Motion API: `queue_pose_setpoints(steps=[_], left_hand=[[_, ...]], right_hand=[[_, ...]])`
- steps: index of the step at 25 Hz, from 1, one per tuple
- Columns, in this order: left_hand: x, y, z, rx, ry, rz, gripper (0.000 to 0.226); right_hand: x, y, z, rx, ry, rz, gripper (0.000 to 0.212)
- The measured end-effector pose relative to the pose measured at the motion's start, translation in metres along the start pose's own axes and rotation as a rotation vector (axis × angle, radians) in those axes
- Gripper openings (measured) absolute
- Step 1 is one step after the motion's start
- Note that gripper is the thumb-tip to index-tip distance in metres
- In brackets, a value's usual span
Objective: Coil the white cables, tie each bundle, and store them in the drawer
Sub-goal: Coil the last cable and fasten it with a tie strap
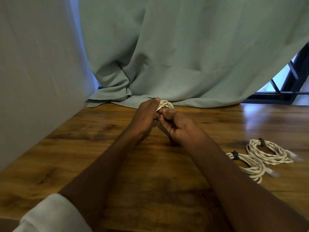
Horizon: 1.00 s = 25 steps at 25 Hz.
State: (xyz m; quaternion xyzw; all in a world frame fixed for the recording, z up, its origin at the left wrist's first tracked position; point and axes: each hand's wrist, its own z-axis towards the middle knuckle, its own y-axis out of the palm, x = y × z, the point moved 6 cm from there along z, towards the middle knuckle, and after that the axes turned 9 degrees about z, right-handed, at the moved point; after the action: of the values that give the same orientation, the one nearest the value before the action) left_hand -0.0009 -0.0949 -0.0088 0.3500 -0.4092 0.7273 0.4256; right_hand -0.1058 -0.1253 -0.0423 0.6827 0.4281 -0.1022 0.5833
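At the centre of the frame, above the brown wood-grain counter [100, 156], both hands hold a coiled bundle of white braided cable [164, 104]. The left hand [145, 118] has its fingers curled round the coil from the left side. The right hand [175, 126] has its fingers bent in against the lower edge of the coil, apparently pinching it or a tie; the exact contact is hidden between the hands. A thin dark strand shows just above the left thumb; whether it is a tie cannot be told.

At the lower right of the frame, two finished white cable coils [260, 156] lie on the counter, touching each other, each cinched with a dark tie [235, 155]. No drawer is in view.

Step in hand, as judged: tying the third bundle. Procedure:
- Keep the left grip firm so the loops stay stacked and do not spring apart.
- Wrap the tie across all strands at one point, not around part of the coil.
- Tuck the connector end against the loops before cinching.
- Tighten until the loops cannot slide, without crushing the cable.

A pale green curtain [184, 56] hangs behind the hands, across the upper frame.
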Motion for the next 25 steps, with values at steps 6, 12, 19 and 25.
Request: queue_pose_setpoints(steps=[6,12,19,25], left_hand=[[-0.011,0.001,0.005,-0.022,-0.05,-0.057,0.036],[-0.023,0.0,0.009,0.071,-0.16,-0.17,0.052],[-0.027,0.009,0.01,0.157,-0.237,-0.179,0.038],[-0.027,0.004,0.016,0.227,-0.224,-0.33,0.016]], right_hand=[[0.004,-0.002,-0.008,0.043,0.087,0.012,0.006],[0.01,0.002,-0.013,0.033,0.107,0.042,0.009],[0.01,0.0,-0.009,0.127,0.111,-0.048,0.006],[0.008,0.003,-0.007,0.068,0.036,-0.111,0.012]])
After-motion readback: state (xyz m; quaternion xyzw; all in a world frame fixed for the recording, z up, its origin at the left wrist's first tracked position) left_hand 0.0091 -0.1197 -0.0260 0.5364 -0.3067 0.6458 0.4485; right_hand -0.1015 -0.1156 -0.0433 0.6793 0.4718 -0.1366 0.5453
